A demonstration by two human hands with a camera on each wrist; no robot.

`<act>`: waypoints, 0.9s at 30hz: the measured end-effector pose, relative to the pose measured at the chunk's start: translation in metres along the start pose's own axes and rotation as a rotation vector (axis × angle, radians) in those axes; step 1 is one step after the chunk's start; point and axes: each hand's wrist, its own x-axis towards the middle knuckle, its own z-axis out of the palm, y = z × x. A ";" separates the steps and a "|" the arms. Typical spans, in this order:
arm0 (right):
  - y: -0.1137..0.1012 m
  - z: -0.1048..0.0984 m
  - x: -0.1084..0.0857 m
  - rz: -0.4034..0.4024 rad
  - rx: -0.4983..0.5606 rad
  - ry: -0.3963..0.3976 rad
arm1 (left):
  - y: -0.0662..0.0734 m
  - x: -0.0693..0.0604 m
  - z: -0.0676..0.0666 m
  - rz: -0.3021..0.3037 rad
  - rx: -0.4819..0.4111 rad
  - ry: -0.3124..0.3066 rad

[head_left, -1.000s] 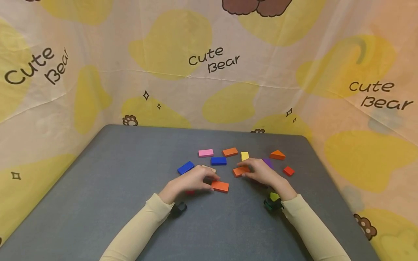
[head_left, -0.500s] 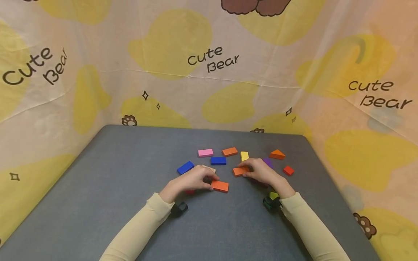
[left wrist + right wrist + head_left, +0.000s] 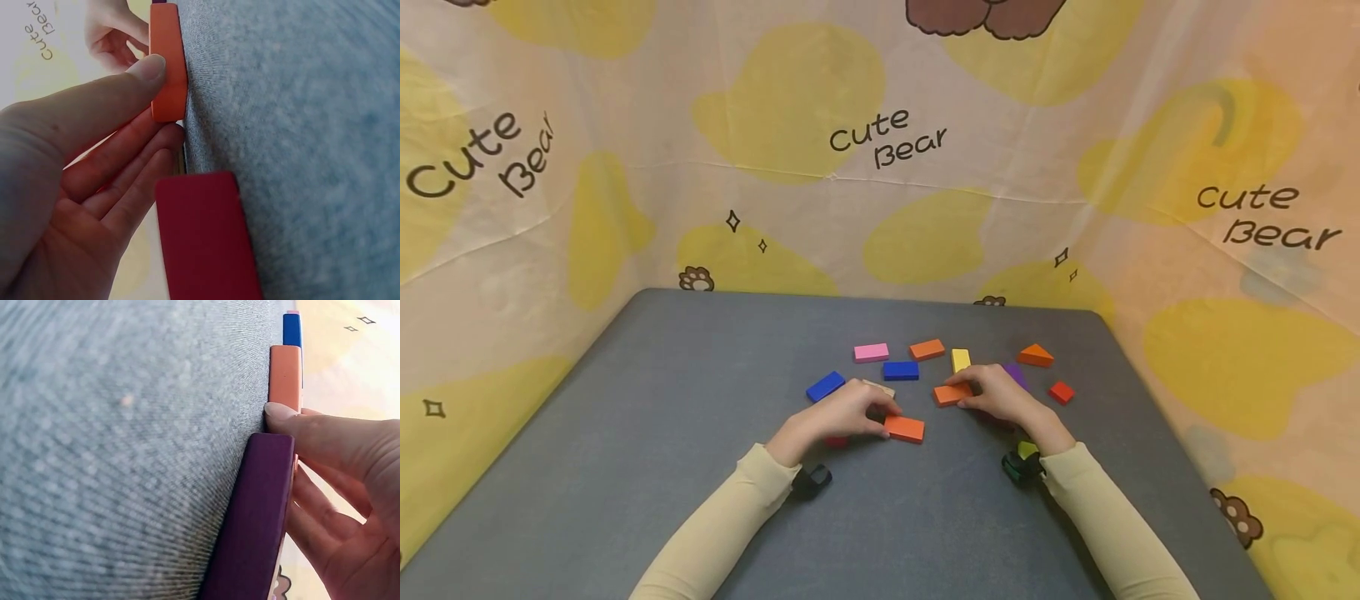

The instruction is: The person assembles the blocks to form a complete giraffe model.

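My left hand (image 3: 831,417) pinches the left end of a flat orange block (image 3: 905,429) that lies on the grey table. In the left wrist view the thumb (image 3: 149,67) presses its near face, with fingers behind it. To the right, my right hand (image 3: 1003,398) holds a second orange block (image 3: 951,394) by its right end between thumb and fingers. A red block (image 3: 206,237) lies close below the left hand, mostly hidden in the head view. Beside the right hand, a dark purple block (image 3: 253,512) stands near the wrist camera.
Behind the hands lie a pink block (image 3: 871,353), blue blocks (image 3: 901,371), another orange block (image 3: 927,349) and a yellow block (image 3: 960,360). An orange triangle (image 3: 1036,356) and a small red block (image 3: 1062,392) sit at right. A printed cloth (image 3: 880,233) walls the grey table (image 3: 700,350).
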 end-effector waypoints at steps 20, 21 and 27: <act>0.002 0.001 0.001 0.014 0.007 -0.009 | -0.001 0.002 0.002 -0.038 0.004 0.009; 0.001 0.001 0.001 0.019 0.009 -0.010 | -0.001 0.002 0.002 -0.039 0.001 0.012; 0.001 0.001 0.001 0.030 0.009 -0.007 | 0.005 0.000 0.000 -0.040 0.012 0.023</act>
